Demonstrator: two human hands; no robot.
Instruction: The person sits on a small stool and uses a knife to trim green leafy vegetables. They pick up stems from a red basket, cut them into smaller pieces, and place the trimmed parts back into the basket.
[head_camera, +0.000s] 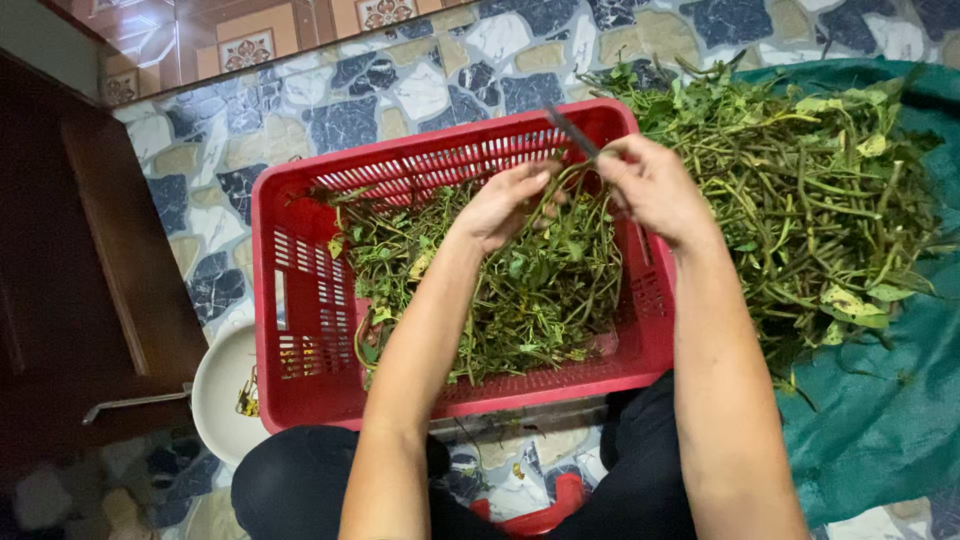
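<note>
1. two hands of mine over one red plastic basket (300, 290): my left hand (500, 205) and my right hand (650, 185), held close together above its far half.
2. my left hand has fingers pinched shut on a thin green stem (560, 195) that runs across to the right hand.
3. my right hand is closed around a small knife (572, 130), its dark narrow blade sticking up and away past the basket's far rim; the same fingers meet the stem.
4. one loose heap of trimmed greens (500, 290) lies inside the basket, thin tangled stems with small leaves, filling the middle and right of it; the left end shows bare slotted wall.
5. one larger pile of leafy stalks (800, 180) lies just beside the basket on my right, on a dark green cloth (890, 400), long stiff stems with some yellowed leaves.
6. one white round bowl (215, 395) sits at the basket's near left corner, touching it or nearly so, with a metal handle (130, 403) poking out to the left.
7. the basket is rectangular, with slotted sides and smooth rim; the floor (300, 120) beyond it is patterned stone tile, bare up to the far rim.
8. dark wooden furniture (90, 250) closes the left side; my knees close the near edge.
</note>
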